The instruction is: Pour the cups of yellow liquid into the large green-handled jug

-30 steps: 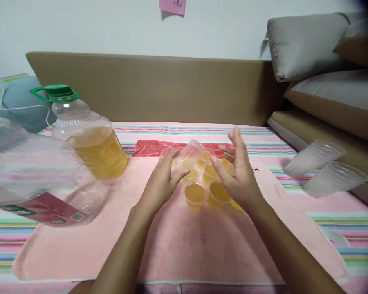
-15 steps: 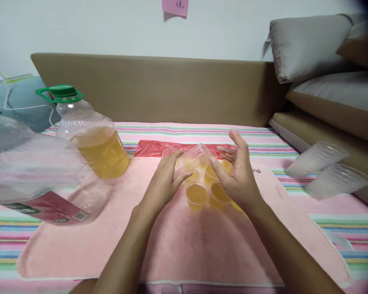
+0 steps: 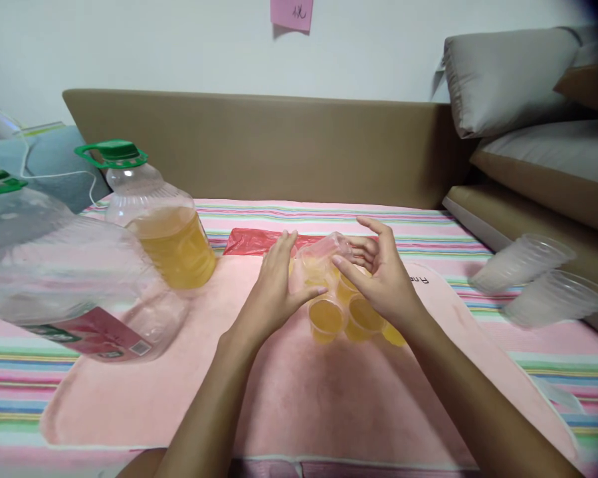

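Several clear plastic cups of yellow drink stand close together on a pink mat. Tilted on its side above them is a clear plastic cup, its rim toward the left. My left hand is open beside the group, thumb stretched toward the cups and fingers pointing away from me. On the other side, my right hand has its fingers apart, index raised and the others bent. Its thumb and fingertips are at the tilted cup's right end; a firm grip does not show. My right hand hides some cups.
A large bottle of yellow drink stands at left, with a nearly clear bottle nearer me. Two stacks of plastic cups lie at right. Behind the cups is red plastic. Cushions are piled at back right.
The tilted cup has turned further onto its side. My right hand's fingers have drawn in toward it. My left fingers point more upward. The whole view has shifted slightly.
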A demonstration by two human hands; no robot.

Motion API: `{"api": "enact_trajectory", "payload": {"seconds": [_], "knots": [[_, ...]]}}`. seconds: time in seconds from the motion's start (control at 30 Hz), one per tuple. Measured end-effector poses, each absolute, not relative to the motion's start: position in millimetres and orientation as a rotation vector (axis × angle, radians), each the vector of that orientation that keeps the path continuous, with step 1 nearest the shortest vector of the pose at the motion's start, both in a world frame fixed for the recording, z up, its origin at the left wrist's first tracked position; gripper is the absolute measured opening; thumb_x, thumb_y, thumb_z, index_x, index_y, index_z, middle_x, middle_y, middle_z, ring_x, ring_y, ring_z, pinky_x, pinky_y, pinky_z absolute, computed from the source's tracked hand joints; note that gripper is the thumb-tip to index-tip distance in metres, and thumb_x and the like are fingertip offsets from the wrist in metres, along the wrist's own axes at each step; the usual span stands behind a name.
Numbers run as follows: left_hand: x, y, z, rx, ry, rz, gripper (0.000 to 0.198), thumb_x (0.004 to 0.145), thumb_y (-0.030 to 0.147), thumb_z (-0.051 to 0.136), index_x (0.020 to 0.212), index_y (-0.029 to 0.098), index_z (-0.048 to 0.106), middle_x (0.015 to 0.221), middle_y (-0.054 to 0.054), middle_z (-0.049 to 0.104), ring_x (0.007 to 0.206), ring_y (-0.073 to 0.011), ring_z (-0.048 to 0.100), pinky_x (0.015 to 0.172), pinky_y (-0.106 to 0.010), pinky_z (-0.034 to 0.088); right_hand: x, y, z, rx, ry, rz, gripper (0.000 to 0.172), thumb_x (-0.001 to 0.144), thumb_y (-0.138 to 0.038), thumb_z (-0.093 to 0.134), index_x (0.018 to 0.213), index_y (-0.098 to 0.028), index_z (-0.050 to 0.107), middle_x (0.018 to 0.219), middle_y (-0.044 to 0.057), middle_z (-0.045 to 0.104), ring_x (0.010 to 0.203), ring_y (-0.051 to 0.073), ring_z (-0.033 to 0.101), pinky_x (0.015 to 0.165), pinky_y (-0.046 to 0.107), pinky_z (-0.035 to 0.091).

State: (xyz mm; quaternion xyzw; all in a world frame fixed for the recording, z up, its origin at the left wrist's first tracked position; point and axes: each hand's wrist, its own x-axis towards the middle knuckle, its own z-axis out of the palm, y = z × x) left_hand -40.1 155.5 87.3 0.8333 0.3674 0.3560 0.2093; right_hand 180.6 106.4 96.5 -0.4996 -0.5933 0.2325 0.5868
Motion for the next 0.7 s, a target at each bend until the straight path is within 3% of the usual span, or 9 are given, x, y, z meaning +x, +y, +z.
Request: {"api": "enact_trajectory", "payload": {"seconds": [0.07, 0.13, 0.27, 0.33, 0.5, 0.7], "knots": [[-42.1, 153.9, 90.8, 2.321, 1.049, 1.041, 0.098, 0.1, 0.062, 0.076, 0.176, 0.028, 0.025, 0.189, -0.017, 0.023, 0.177, -0.0362, 0.018, 0.142, -0.061, 0.026, 180.1, 106.5, 97.4, -1.196, -1.434, 0.527, 0.053, 0.094, -0.046, 0.082, 0.14, -0.035, 0.059, 0.137, 0.008, 0.076, 0.126, 0.028, 0.074, 0.113, 0.055, 0.06], [-42.8, 151.2, 96.0, 2.297, 1.071, 1.095, 0.08, 0.109, 0.061, 0.061, 0.174, 0.027, 0.029, 0.188, -0.016, 0.027, 0.176, -0.0334, 0.022, 0.142, -0.06, 0.026, 179.2, 106.5, 96.8, -1.217, -1.465, 0.514, 0.048, 0.093, -0.048, 0.083, 0.136, -0.034, 0.063, 0.136, 0.008, 0.076, 0.128, 0.03, 0.073, 0.113, 0.057, 0.059], [-40.8, 146.9, 104.0, 2.197, 1.101, 1.139, 0.064, 0.116, 0.057, 0.043, 0.17, 0.024, 0.037, 0.184, -0.015, 0.037, 0.173, -0.031, 0.032, 0.141, -0.059, 0.028, 176.3, 107.2, 92.0, -1.18, -1.381, 0.506, 0.079, 0.093, -0.046, 0.084, 0.158, -0.039, 0.041, 0.136, 0.008, 0.076, 0.124, 0.028, 0.075, 0.114, 0.057, 0.059], [-39.5, 146.2, 104.9, 2.174, 1.107, 1.141, 0.064, 0.116, 0.057, 0.042, 0.17, 0.021, 0.038, 0.184, -0.015, 0.038, 0.173, -0.0301, 0.032, 0.141, -0.058, 0.028, 175.0, 107.7, 90.0, -1.166, -1.356, 0.506, 0.083, 0.093, -0.046, 0.084, 0.16, -0.04, 0.036, 0.135, 0.008, 0.076, 0.119, 0.027, 0.077, 0.113, 0.057, 0.06], [-38.5, 146.8, 103.1, 2.166, 1.108, 1.142, 0.065, 0.116, 0.056, 0.042, 0.169, 0.018, 0.039, 0.183, -0.015, 0.04, 0.172, -0.028, 0.034, 0.142, -0.055, 0.028, 173.7, 107.8, 89.3, -1.181, -1.416, 0.461, 0.047, 0.094, -0.049, 0.083, 0.133, -0.034, 0.06, 0.135, 0.007, 0.075, 0.124, 0.028, 0.075, 0.112, 0.054, 0.06], [-38.1, 147.5, 103.0, 2.179, 1.119, 1.159, 0.062, 0.116, 0.054, 0.042, 0.166, 0.019, 0.043, 0.18, -0.016, 0.045, 0.17, -0.0289, 0.038, 0.141, -0.056, 0.031, 172.7, 106.3, 87.9, -1.208, -1.389, 0.465, 0.041, 0.093, -0.051, 0.084, 0.123, -0.031, 0.064, 0.127, 0.006, 0.076, 0.115, 0.026, 0.075, 0.109, 0.053, 0.061]]}}
